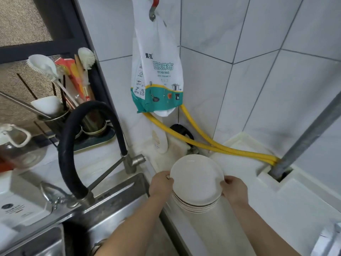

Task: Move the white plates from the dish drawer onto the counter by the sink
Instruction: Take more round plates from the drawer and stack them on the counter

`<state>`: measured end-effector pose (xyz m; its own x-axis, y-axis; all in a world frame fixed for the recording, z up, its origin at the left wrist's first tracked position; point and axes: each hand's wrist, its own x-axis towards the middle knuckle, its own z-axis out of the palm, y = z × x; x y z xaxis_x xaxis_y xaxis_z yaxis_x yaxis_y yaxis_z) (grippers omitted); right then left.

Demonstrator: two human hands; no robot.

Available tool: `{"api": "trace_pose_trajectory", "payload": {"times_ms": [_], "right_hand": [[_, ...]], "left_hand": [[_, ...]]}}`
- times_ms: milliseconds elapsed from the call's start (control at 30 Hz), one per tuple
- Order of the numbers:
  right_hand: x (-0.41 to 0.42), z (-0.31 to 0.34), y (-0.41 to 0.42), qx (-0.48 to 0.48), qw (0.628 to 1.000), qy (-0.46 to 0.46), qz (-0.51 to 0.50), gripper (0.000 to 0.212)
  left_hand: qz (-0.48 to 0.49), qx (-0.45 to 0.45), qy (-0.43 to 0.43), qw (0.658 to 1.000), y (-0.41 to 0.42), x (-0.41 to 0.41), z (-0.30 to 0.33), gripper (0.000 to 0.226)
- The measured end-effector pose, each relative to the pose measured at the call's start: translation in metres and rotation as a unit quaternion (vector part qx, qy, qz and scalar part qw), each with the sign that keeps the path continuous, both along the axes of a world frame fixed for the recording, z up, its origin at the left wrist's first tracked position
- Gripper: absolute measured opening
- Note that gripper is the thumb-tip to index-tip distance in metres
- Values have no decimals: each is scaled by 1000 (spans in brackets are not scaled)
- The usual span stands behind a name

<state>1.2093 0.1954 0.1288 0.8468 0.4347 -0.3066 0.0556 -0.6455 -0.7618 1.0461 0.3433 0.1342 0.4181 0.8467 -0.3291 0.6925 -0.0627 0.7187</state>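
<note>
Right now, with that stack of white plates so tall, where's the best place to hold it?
At the rim, from two opposite sides, as shown: the left hand and right hand hold the stack of white plates at its left and right edges. The plates are round and stacked level, so a two-sided grip probably keeps them from sliding apart over the counter.

Both bare forearms reach forward and converge, the left hand (160, 183) and the right hand (234, 188) facing each other. Each grips an opposite edge of the stack of white plates (197, 179). The thumbs seem to hook over the rim, fingers hidden beneath.
</note>
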Motion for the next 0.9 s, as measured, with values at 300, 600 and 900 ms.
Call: {"api": "trace_pose_trajectory", "payload": {"times_ms": [300,600,900], "right_hand": [[-16,-4,-11,-4,1000,-16,3,21],[-108,3,-57,-39,997,-43,53,11],[-248,-24,-108,-92,979,31,177,22]], "left_hand": [[-23,-8,-15,1000,-3,-19,-3,32],[-166,62,97,979,-52,-112,-2,29],[-183,20,182,966,-130,-252,-44,32]]}}
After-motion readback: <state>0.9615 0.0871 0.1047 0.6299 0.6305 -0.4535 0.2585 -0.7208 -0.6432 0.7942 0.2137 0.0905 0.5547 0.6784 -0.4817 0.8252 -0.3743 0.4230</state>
